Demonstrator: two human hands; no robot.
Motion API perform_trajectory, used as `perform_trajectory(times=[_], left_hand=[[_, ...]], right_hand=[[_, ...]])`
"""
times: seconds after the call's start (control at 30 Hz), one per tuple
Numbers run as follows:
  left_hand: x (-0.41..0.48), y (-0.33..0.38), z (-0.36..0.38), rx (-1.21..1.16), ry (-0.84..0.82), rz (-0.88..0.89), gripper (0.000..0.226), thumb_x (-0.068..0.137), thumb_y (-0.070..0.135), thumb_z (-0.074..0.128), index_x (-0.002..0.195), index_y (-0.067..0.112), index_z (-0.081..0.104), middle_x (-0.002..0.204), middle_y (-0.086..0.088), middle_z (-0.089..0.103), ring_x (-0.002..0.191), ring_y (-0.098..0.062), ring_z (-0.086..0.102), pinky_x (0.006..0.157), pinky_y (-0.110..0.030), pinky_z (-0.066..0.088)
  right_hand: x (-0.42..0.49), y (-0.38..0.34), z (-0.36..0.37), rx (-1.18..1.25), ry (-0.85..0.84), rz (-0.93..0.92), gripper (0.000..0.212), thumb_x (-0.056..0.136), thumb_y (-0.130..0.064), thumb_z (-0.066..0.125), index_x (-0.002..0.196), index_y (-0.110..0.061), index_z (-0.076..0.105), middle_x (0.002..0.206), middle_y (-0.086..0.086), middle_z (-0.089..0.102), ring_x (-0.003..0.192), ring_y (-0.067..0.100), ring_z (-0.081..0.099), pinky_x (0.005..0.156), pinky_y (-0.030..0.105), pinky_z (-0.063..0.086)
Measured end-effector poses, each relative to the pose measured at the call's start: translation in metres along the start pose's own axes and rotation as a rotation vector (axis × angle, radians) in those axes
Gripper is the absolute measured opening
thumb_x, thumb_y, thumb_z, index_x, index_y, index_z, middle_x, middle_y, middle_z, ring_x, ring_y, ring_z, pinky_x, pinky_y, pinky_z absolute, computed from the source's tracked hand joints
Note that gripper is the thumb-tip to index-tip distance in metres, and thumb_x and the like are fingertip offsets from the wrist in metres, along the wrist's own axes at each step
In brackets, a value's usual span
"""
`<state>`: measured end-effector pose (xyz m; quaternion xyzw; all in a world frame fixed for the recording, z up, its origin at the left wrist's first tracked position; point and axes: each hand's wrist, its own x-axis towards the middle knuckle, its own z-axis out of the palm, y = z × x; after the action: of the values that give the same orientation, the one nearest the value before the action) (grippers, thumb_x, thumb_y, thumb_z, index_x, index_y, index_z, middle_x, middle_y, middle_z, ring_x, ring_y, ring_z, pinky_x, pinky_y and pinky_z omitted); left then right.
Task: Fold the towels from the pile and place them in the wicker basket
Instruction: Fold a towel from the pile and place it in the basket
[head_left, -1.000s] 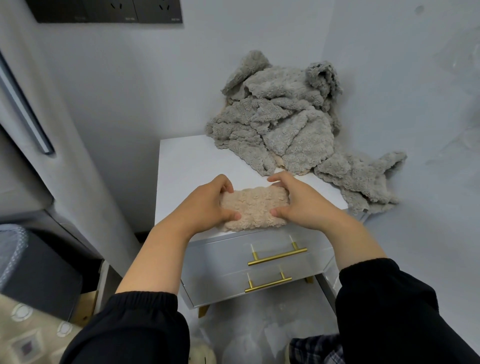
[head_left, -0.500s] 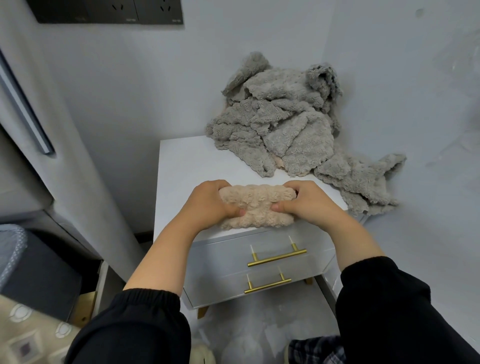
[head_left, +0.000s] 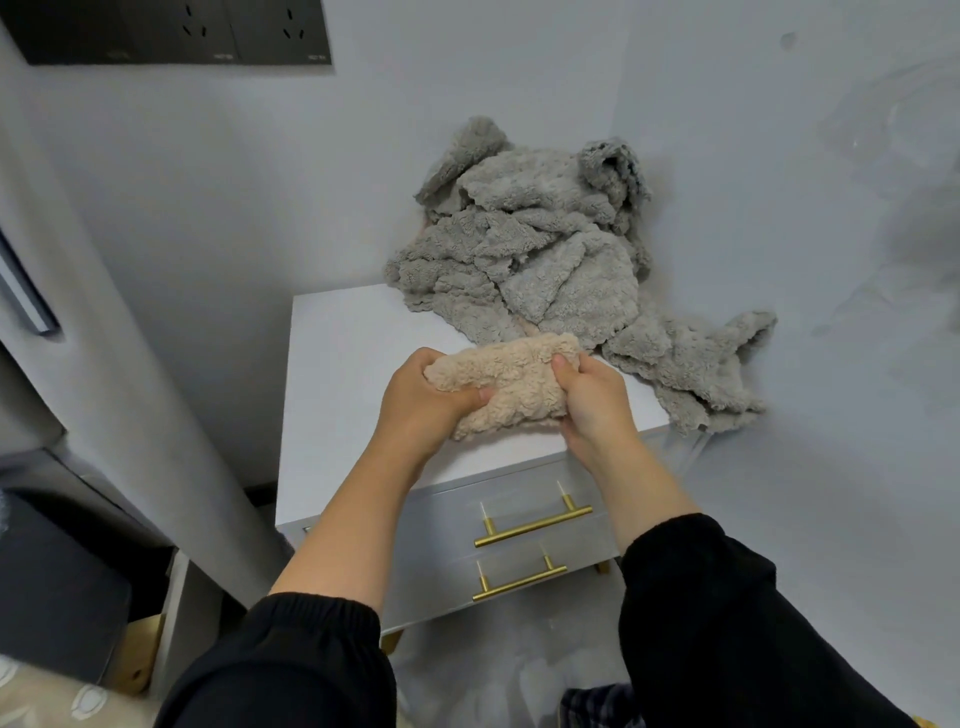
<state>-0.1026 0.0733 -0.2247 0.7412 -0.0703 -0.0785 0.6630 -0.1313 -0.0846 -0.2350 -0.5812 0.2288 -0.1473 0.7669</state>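
- Holding what, and where?
- Beige towel, folded down to a thick little bundle. Both my hands are on it, just above the front part of the white counter; can't tell if its underside touches the top. Left hand grips the left end, with the fingers curled over the top and the thumb across the front. Right hand pinches the right end, thumb on the front face and fingers behind.
- Step?
- Looks like the final fold, squaring it up before it goes in the wicker basket. The basket isn't in view.
- How to do it well?
- Keep both ends level and line up the edges. Press the layers flat so the plush doesn't spring open, then carry it with a hand under the fold. Thick nap is springy, so a loose grip would likely let it unroll.
- Materials?
- Towel: soft, deep fleecy nap with bumpy ridges, matte. Grey pile at the counter's back right: same fluffy fabric, crumpled, wavy edges, one piece hanging off the right side. Counter: smooth, hard, white, square-cornered. Two drawers below it have slim brass bar handles.
- Much left?
- Plenty, judging by that pile.
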Motion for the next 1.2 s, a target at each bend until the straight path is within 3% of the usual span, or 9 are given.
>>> perform_trajectory(times=[0.07, 0.17, 0.47, 0.6, 0.77, 0.87, 0.97, 1.1, 1.2], left_hand=[[-0.002, 0.001, 0.012, -0.021, 0.007, 0.007, 0.032, 0.071, 0.005, 0.080, 0.084, 0.015, 0.052, 0.077, -0.003, 0.064, 0.068, -0.019, 0.059, 0.054, -0.027, 0.045], [-0.011, 0.006, 0.032, -0.014, -0.022, 0.027, 0.030, 0.073, 0.006, 0.079, 0.083, 0.016, 0.052, 0.079, -0.003, 0.063, 0.069, -0.019, 0.059, 0.051, -0.025, 0.043], [-0.082, 0.019, 0.144, 0.034, -0.358, -0.008, 0.028, 0.077, 0.016, 0.076, 0.095, 0.014, 0.055, 0.092, -0.003, 0.066, 0.081, -0.017, 0.062, 0.067, -0.030, 0.049], [-0.121, 0.025, 0.198, -0.044, -0.530, -0.132, 0.021, 0.081, 0.011, 0.072, 0.094, 0.020, 0.057, 0.098, -0.003, 0.068, 0.084, -0.018, 0.066, 0.077, -0.037, 0.055], [-0.173, 0.028, 0.260, -0.018, -0.761, -0.171, 0.015, 0.085, 0.008, 0.067, 0.086, 0.020, 0.061, 0.085, -0.002, 0.067, 0.073, -0.015, 0.064, 0.068, -0.030, 0.054], [-0.195, 0.017, 0.288, -0.003, -0.862, -0.244, 0.019, 0.082, 0.011, 0.071, 0.098, 0.018, 0.061, 0.093, -0.004, 0.068, 0.081, -0.017, 0.066, 0.071, -0.032, 0.057], [-0.212, 0.003, 0.318, 0.057, -0.977, -0.307, 0.033, 0.081, 0.013, 0.073, 0.112, 0.012, 0.061, 0.099, -0.005, 0.070, 0.083, -0.017, 0.068, 0.070, -0.032, 0.058], [-0.237, -0.020, 0.354, 0.180, -1.121, -0.347, 0.028, 0.085, 0.017, 0.070, 0.111, 0.012, 0.062, 0.101, -0.006, 0.070, 0.083, -0.016, 0.068, 0.067, -0.026, 0.059], [-0.254, -0.043, 0.377, 0.147, -1.109, -0.421, 0.028, 0.084, 0.019, 0.071, 0.108, 0.010, 0.063, 0.098, -0.008, 0.070, 0.082, -0.018, 0.068, 0.065, -0.028, 0.059]], right_hand=[[-0.003, -0.001, -0.004, 0.014, 0.047, 0.016, 0.015, 0.091, -0.023, 0.060, 0.095, -0.010, 0.067, 0.100, 0.010, 0.070, 0.099, 0.028, 0.066, 0.093, 0.050, 0.051], [-0.014, -0.006, -0.022, -0.180, 0.141, -0.070, 0.061, 0.076, -0.051, 0.067, 0.116, -0.005, 0.062, 0.111, 0.005, 0.067, 0.102, 0.022, 0.062, 0.089, 0.038, 0.052], [-0.096, -0.045, -0.149, -0.847, 0.549, -0.553, 0.014, 0.092, -0.025, 0.059, 0.091, -0.011, 0.062, 0.074, 0.002, 0.058, 0.070, 0.023, 0.052, 0.055, 0.023, 0.022], [-0.136, -0.060, -0.205, -1.030, 0.620, -0.640, 0.020, 0.091, -0.029, 0.058, 0.102, -0.015, 0.066, 0.094, 0.004, 0.068, 0.086, 0.022, 0.060, 0.063, 0.026, 0.031], [-0.190, -0.059, -0.282, -1.232, 0.745, -0.996, 0.019, 0.083, -0.019, 0.059, 0.090, -0.005, 0.070, 0.076, 0.006, 0.066, 0.067, 0.022, 0.063, 0.053, 0.031, 0.049], [-0.211, -0.050, -0.323, -1.024, 0.812, -0.927, 0.016, 0.081, -0.012, 0.067, 0.094, -0.004, 0.072, 0.084, 0.000, 0.069, 0.075, 0.009, 0.062, 0.065, 0.019, 0.050], [-0.223, -0.045, -0.362, -0.665, 0.858, -0.515, 0.018, 0.082, -0.018, 0.072, 0.098, -0.009, 0.074, 0.088, -0.010, 0.068, 0.077, -0.003, 0.060, 0.070, 0.005, 0.043], [-0.226, -0.021, -0.423, -0.352, 0.830, -0.118, 0.030, 0.082, -0.030, 0.072, 0.083, -0.001, 0.066, 0.074, 0.004, 0.061, 0.066, 0.013, 0.057, 0.060, 0.027, 0.044], [-0.230, 0.006, -0.454, 0.384, 0.717, 0.019, 0.030, 0.086, -0.029, 0.067, 0.104, -0.005, 0.063, 0.102, 0.012, 0.068, 0.091, 0.023, 0.067, 0.079, 0.036, 0.054]])
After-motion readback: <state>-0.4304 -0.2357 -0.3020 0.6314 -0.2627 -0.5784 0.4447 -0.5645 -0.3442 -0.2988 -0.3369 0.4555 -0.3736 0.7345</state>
